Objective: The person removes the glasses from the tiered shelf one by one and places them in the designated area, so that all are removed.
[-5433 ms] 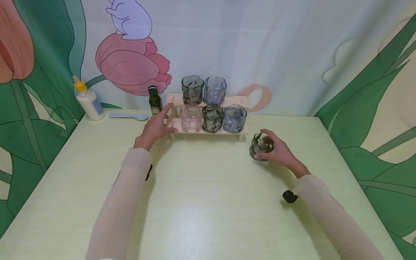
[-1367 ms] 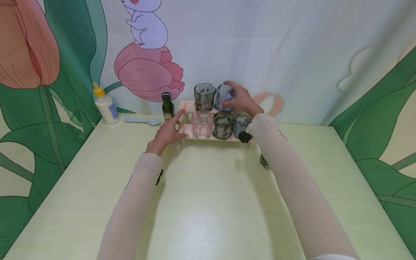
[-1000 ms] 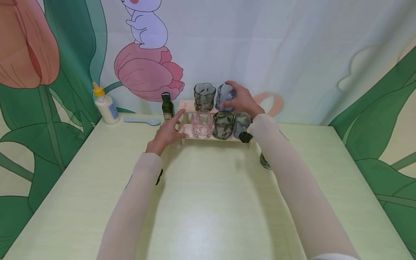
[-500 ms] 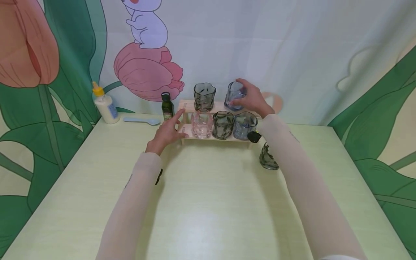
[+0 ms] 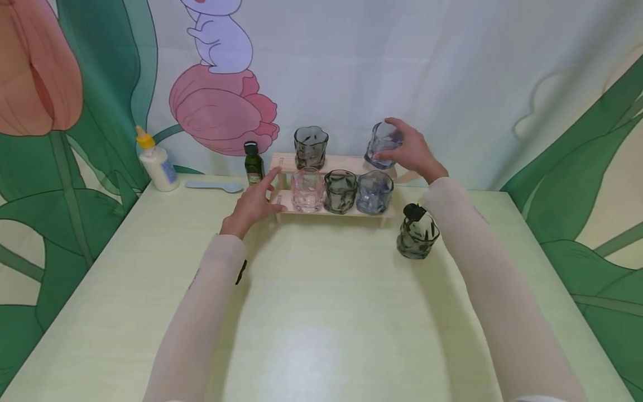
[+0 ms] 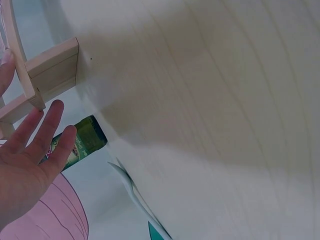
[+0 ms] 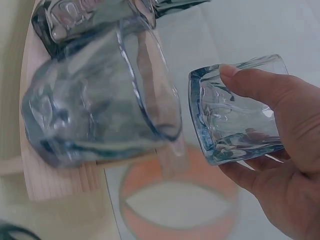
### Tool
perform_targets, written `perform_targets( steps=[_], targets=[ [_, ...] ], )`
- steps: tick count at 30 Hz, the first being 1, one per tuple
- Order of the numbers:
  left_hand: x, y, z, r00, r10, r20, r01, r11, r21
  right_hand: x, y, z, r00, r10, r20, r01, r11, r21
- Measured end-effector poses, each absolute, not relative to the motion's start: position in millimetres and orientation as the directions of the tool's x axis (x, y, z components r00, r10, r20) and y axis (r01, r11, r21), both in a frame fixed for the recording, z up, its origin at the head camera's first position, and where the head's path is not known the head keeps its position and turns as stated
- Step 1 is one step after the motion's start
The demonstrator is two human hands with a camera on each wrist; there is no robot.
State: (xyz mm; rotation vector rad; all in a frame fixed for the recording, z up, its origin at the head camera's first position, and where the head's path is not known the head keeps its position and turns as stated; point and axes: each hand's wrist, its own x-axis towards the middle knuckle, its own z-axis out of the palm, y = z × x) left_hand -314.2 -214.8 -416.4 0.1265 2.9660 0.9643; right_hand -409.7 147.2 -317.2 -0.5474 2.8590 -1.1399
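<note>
By the rack (image 5: 346, 163), gripped blue glass (image 5: 379, 143) (partly hidden).

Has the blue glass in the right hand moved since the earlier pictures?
Yes: relative to the wooden rack, the blue glass in the right hand has shifted right, away from the upper grey glass.

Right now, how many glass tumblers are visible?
6: one grey tumbler on the upper shelf; pink tumbler, second grey tumbler and blue tumbler on the lower shelf; third grey tumbler on the table; second blue tumbler in the right grip.
</note>
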Motion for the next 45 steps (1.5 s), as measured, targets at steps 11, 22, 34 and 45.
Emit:
perform_targets(
  steps=[11, 22, 34, 45],
  targets=[
    [-315, -215, -416, -0.998, 0.069, -0.007, 0.052, 0.805, 0.591, -402, 173, -312, -0.945, -0.303, 0.120, -0.308, 0.706, -0.638],
    [-316, -213, -416, -0.996, 0.085, 0.015, 0.077, 0.806, 0.587, -382, 206, -314, -0.950, -0.283, 0.133, -0.303, 0.725, -0.619],
    [-315, -213, -414, -0.997, 0.073, -0.006, 0.055, 0.801, 0.596, -354, 237, -328, -0.951, -0.279, 0.134, -0.299, 0.719, -0.627],
    [-316, -214, -417, -0.997, 0.076, 0.011, 0.067, 0.802, 0.593, -327, 268, -348, -0.961, -0.247, 0.127, -0.268, 0.702, -0.660]
  ],
)
